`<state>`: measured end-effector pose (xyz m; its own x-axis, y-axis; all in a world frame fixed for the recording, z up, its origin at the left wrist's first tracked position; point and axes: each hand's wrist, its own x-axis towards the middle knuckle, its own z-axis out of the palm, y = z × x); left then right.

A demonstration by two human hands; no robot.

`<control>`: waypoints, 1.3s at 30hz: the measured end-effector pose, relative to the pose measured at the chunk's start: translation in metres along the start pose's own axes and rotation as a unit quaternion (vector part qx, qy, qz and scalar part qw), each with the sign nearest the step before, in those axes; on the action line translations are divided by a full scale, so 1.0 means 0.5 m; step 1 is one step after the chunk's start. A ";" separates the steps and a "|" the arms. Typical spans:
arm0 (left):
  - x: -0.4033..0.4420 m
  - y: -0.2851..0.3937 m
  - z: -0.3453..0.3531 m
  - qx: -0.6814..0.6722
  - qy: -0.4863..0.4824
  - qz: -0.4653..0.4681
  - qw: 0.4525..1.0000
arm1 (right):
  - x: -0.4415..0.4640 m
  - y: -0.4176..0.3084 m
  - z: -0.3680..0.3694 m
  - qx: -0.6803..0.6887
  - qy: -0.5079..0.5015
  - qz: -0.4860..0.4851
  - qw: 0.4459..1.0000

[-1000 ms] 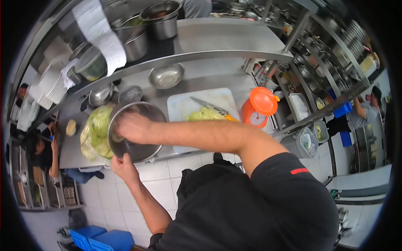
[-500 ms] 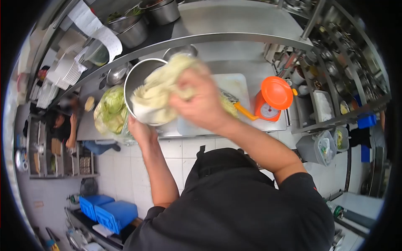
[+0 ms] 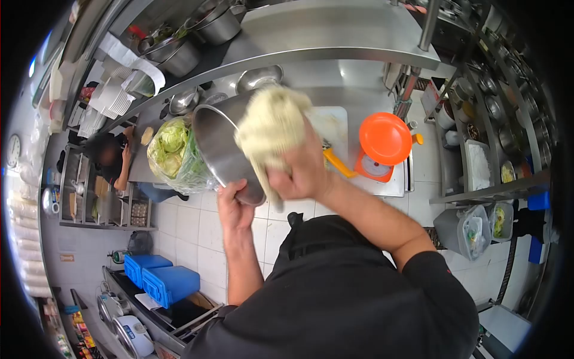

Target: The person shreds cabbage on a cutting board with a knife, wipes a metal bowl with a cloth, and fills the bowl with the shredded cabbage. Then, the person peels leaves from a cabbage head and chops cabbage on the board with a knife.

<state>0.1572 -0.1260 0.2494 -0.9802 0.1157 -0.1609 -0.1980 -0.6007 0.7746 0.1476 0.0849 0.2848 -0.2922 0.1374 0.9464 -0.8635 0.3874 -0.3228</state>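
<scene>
A deep metal bowl [image 3: 216, 140] is tipped on its side, with its opening facing left. My left hand [image 3: 235, 202] grips its lower rim, the thumb over the edge. Bunched in my right hand [image 3: 305, 170] is a pale yellow cloth [image 3: 272, 122], blurred by motion, in front of the bowl's right side. The cloth hides part of the bowl. Left of the bowl, a clear plastic bag [image 3: 194, 164] holds pale green lettuce or cabbage heads [image 3: 170, 146]. Behind my right hand, a yellow-handled tool [image 3: 338, 163] lies by the white cutting board [image 3: 336, 124], its blade mostly hidden.
An orange kitchen scale [image 3: 384, 139] stands at the counter's right end. More metal bowls [image 3: 258, 78] sit under the overhead shelf [image 3: 323, 52]. Another person [image 3: 107, 152] is at the far left. Blue bins [image 3: 170, 284] stand behind on the left; grey tubs [image 3: 463, 230] are at right.
The bowl has turned from an upright tilt onto its side and moved slightly right. My right hand and the cloth have shifted from over the bowl's mouth to its right outer side.
</scene>
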 end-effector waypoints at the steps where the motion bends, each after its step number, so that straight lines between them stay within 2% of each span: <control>1: -0.011 0.009 0.005 0.036 -0.006 0.024 0.999 | 0.032 0.003 -0.010 0.045 0.015 0.035 0.998; 3: -0.027 0.030 -0.017 0.097 -0.016 0.040 0.994 | 0.125 -0.005 -0.058 0.104 -0.091 0.164 0.977; 4: -0.042 0.046 -0.003 0.128 -0.035 0.046 0.990 | 0.139 0.015 -0.065 0.174 -0.179 0.202 0.947; 7: -0.052 0.058 0.031 0.185 -0.068 0.041 0.980 | 0.170 0.083 -0.063 0.332 -0.422 0.278 0.797; 9: -0.055 0.064 0.059 0.172 -0.093 0.012 0.981 | 0.141 0.101 -0.063 0.423 -0.412 0.312 0.745; 11: -0.034 0.036 0.045 0.142 -0.151 -0.007 0.978 | 0.108 0.084 -0.103 0.495 -0.395 0.522 0.572; 13: -0.012 0.016 0.013 0.115 -0.201 -0.030 0.972 | -0.080 0.218 -0.069 0.471 -0.367 0.289 0.749; 14: -0.020 0.009 0.032 0.111 -0.134 -0.025 0.984 | -0.119 0.206 -0.077 0.614 -0.277 0.481 0.561; 15: -0.030 0.001 0.053 0.104 -0.064 -0.019 0.992 | -0.158 0.194 -0.084 0.689 -0.095 0.631 0.343; 19: -0.011 0.002 0.092 0.122 -0.055 0.081 0.988 | -0.179 0.058 -0.131 0.574 -0.024 0.606 0.550; 20: -0.014 0.014 0.107 0.137 -0.073 0.078 0.985 | -0.153 0.035 -0.153 0.481 -0.025 0.676 0.558; 23: 0.021 0.034 0.053 0.187 -0.044 0.090 0.977 | -0.168 0.054 -0.194 0.618 0.032 0.599 0.509; 24: 0.019 0.043 0.049 0.186 -0.031 0.102 0.977 | -0.156 0.063 -0.205 0.605 0.015 0.581 0.545; 26: 0.011 0.060 0.043 0.183 -0.003 0.124 0.975 | -0.077 0.056 -0.252 0.586 -0.052 0.572 0.571; 28: 0.015 0.077 0.015 0.179 0.018 0.143 0.973 | 0.026 0.053 -0.280 0.423 -0.092 0.548 0.716; 29: 0.017 0.086 -0.001 0.178 0.030 0.153 0.972 | 0.059 0.096 -0.296 0.407 -0.094 0.440 0.795; 30: 0.021 0.094 -0.025 0.198 0.040 0.159 0.966 | 0.154 0.055 -0.313 0.356 -0.078 0.383 0.849; 32: 0.031 0.100 -0.078 0.184 0.067 0.160 0.967 | 0.266 0.052 -0.340 0.183 -0.016 0.397 0.899; 33: 0.035 0.104 -0.095 0.178 0.076 0.161 0.968 | 0.315 0.076 -0.365 0.010 -0.069 0.359 0.931; 34: 0.033 0.104 -0.102 0.173 0.108 0.161 0.966 | 0.356 0.081 -0.364 -0.057 -0.055 0.280 0.957; 35: 0.033 0.107 -0.112 0.173 0.119 0.159 0.965 | 0.398 0.085 -0.362 -0.132 -0.032 0.202 0.970; 36: 0.034 0.109 -0.123 0.172 0.130 0.157 0.964 | 0.408 0.103 -0.360 -0.254 -0.037 0.154 0.954; 39: 0.063 0.108 -0.158 0.173 0.137 0.140 0.965 | 0.418 0.275 -0.381 -0.421 -0.199 0.252 0.848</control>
<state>0.1162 -0.2172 0.2377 -0.9666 -0.2538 -0.0352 0.0368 -0.2733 0.9612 0.0464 0.3405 0.4372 -0.7973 0.2246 0.5602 -0.0370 0.9083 -0.4168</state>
